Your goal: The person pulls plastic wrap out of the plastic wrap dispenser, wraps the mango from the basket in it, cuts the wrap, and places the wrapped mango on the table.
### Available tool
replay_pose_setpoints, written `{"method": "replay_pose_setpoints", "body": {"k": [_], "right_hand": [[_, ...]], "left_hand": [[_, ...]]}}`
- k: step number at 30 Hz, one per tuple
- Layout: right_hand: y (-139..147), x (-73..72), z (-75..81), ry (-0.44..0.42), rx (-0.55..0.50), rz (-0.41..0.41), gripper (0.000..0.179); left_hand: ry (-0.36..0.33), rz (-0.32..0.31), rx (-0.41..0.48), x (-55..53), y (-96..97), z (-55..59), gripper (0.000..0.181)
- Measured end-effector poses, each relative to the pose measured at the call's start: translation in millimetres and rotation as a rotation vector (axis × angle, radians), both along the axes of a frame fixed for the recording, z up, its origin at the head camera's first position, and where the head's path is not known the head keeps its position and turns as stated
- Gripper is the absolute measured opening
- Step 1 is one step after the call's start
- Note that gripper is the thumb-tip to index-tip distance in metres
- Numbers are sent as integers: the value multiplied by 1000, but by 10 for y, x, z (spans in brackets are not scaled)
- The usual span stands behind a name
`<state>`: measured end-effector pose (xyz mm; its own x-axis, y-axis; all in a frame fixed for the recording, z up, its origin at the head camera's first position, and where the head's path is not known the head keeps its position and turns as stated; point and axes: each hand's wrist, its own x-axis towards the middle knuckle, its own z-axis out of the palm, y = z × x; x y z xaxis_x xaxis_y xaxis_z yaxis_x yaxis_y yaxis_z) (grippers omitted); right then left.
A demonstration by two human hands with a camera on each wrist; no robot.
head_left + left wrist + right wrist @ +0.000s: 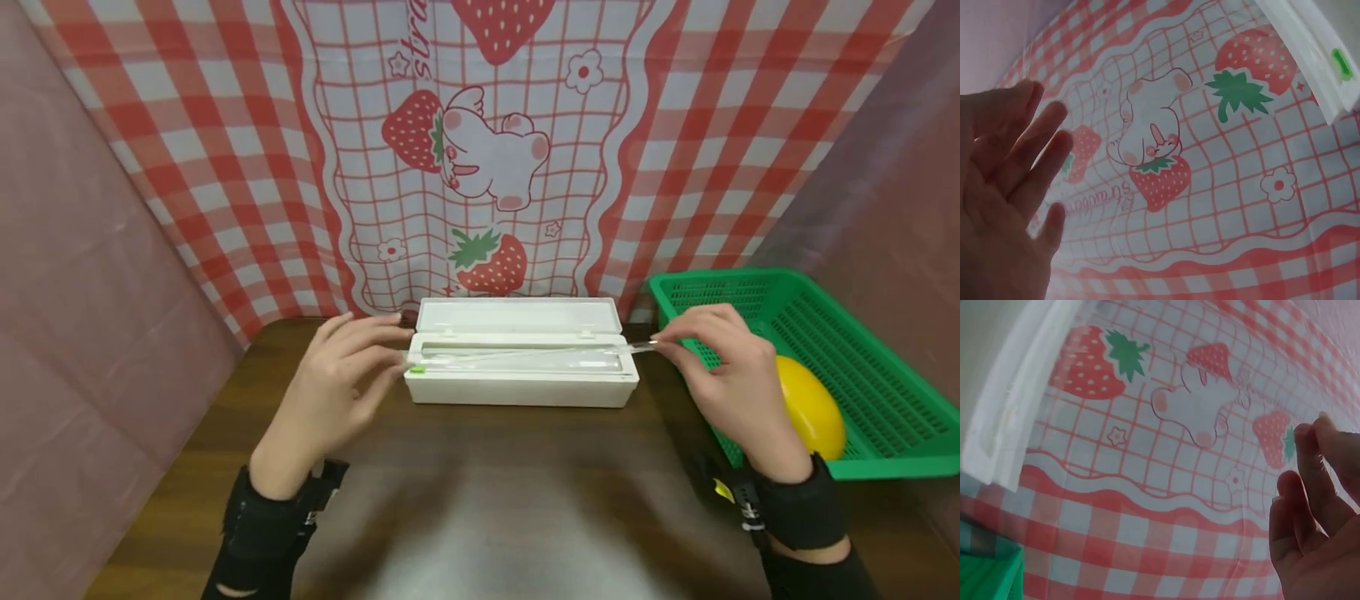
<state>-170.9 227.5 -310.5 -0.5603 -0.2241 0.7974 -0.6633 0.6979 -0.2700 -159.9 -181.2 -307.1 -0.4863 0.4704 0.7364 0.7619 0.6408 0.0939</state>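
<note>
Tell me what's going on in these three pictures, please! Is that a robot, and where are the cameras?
No robot here: these are a person's own left hand and right hand. The widest picture comes from a camera worn on the head, looking forward and down. The other two come from cameras on each wrist, so you see one hand close up, with a strawberry cloth behind. On the brown table sits a white box with its lid open. To its right is a green basket with something smooth and yellow inside. The hands pinch a thin, clear film, stretched above the box.
</note>
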Motion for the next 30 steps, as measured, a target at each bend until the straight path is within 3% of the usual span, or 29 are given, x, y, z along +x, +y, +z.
{"method": "replay_pose_setpoints", "body": {"k": [6, 10, 19, 23, 26, 30], "right_hand": [[70, 170, -5, -35, 116, 173, 42], [129, 271, -36, -80, 208, 263, 47], [134, 412, -260, -146, 201, 461, 53], [178, 436, -433, -260, 244, 504, 47], [226, 431, -593, -366, 302, 542, 38], [221, 417, -761, -426, 379, 579, 32]], "left_hand": [[-133, -104, -185, 173, -67, -31, 5], [-221, -125, -264, 252, -69, -85, 6], [-361, -171, -395, 337, -37, -340, 19], [-428, -178, -461, 360, -5, -454, 16], [-455, -177, -501, 361, 32, -563, 9], [-416, -162, -566, 368, 92, -729, 10]]}}
